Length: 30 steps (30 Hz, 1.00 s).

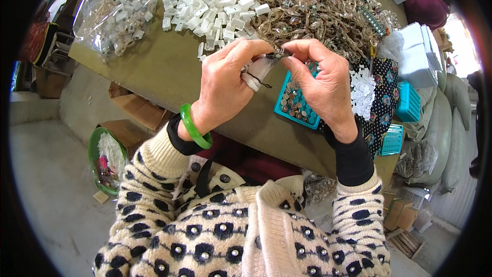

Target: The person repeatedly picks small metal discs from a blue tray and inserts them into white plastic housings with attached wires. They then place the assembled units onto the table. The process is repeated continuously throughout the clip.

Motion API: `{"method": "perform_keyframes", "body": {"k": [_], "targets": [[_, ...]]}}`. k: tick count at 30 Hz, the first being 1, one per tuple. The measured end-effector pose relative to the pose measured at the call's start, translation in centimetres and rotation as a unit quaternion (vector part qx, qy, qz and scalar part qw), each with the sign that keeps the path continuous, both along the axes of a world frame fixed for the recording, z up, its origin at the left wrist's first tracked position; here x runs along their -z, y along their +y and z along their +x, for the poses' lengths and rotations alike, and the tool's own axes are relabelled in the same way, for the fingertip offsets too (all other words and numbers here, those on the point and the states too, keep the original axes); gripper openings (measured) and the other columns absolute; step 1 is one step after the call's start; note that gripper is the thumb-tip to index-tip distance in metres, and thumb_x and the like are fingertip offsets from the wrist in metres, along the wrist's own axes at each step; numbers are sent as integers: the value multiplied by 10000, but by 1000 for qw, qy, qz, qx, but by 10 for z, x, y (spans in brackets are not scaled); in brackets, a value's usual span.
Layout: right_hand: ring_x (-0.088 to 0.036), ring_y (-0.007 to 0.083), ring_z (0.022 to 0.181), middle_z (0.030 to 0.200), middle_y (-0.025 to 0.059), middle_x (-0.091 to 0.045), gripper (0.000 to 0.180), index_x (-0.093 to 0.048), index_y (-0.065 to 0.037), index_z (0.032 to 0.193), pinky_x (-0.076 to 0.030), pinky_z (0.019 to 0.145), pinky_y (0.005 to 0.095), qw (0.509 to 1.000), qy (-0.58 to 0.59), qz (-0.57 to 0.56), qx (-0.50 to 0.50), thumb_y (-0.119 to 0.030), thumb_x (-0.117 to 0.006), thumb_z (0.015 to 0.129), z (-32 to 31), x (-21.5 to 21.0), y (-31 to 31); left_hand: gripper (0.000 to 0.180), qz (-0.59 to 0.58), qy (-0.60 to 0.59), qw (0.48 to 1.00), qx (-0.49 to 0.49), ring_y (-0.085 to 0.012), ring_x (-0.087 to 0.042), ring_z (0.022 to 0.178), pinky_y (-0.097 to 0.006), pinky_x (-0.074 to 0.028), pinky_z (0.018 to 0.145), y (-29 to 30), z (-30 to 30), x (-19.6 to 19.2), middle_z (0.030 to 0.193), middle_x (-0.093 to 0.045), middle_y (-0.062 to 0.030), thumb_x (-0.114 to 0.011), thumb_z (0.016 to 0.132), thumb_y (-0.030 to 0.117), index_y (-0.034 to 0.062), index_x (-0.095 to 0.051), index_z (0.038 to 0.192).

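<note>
in the head view, the thumb and forefinger of my left hand (pixel 225 79) are closed on a small dark piece (pixel 277 55), and the fingertips of my right hand (pixel 323 79) are also pinched on its other end. this piece is held above the table (pixel 159 66), between my two hands. just below the right hand is a teal tray (pixel 294 119) with small round pieces, and beyond lies the heap of white parts (pixel 225 0), touching the brownish heap (pixel 312 18)
</note>
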State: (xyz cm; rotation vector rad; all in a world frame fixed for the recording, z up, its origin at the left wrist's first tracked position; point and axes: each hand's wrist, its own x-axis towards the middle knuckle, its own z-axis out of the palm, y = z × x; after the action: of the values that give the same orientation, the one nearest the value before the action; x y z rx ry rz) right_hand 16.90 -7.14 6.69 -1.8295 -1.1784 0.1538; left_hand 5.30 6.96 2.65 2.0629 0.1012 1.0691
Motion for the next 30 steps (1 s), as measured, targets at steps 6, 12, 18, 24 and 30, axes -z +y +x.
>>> {"method": "perform_keyframes", "body": {"k": [6, 12, 18, 24, 30], "targets": [[-568, 113, 597, 736, 55, -651, 87, -651, -10, 897, -457, 562, 262, 992, 100, 49, 66, -28, -714, 841, -24, 6, -6, 209, -158, -6, 985, 64, -101, -624, 682, -242, -469, 561, -10, -7, 1, 855, -687, -58, -696, 840, 57, 38, -653, 1044], [-516, 178, 547, 674, 73, -551, 160, -652, -24, 890, -408, 507, 307, 986, -133, 87, 50, 57, -728, 776, -35, 11, -9, 269, -654, 89, 709, 247, -55, -487, 608, -173, -326, 480, -15, -36, -5, 880, -637, -52, -648, 923, 233, 23, -598, 1083], [-522, 152, 562, 693, 67, -578, 142, -674, -13, 863, -401, 507, 269, 999, -21, 47, 5, 76, -721, 763, -48, 9, -20, 92, -732, 71, 617, 282, -46, -464, 570, -183, -305, 450, -19, -47, 0, 799, -634, -53, -646, 930, 152, 64, -619, 937], [-505, 83, 588, 707, 18, -590, 116, -680, -12, 867, -390, 524, 230, 996, 74, 40, -3, 54, -723, 782, -56, 11, -24, 131, -777, 70, 538, 320, -63, -441, 579, -194, -306, 447, -22, -53, 3, 789, -610, -51, -655, 915, 167, 59, -609, 973], [-569, 68, 719, 871, 3, -588, 55, -669, 9, 867, -451, 626, 212, 919, 388, 50, -50, 23, -709, 833, -59, 10, -34, 204, -733, 58, 549, 397, -57, -374, 538, -189, -284, 448, -22, -57, 9, 765, -575, -42, -668, 917, 246, 63, -605, 982]]}}
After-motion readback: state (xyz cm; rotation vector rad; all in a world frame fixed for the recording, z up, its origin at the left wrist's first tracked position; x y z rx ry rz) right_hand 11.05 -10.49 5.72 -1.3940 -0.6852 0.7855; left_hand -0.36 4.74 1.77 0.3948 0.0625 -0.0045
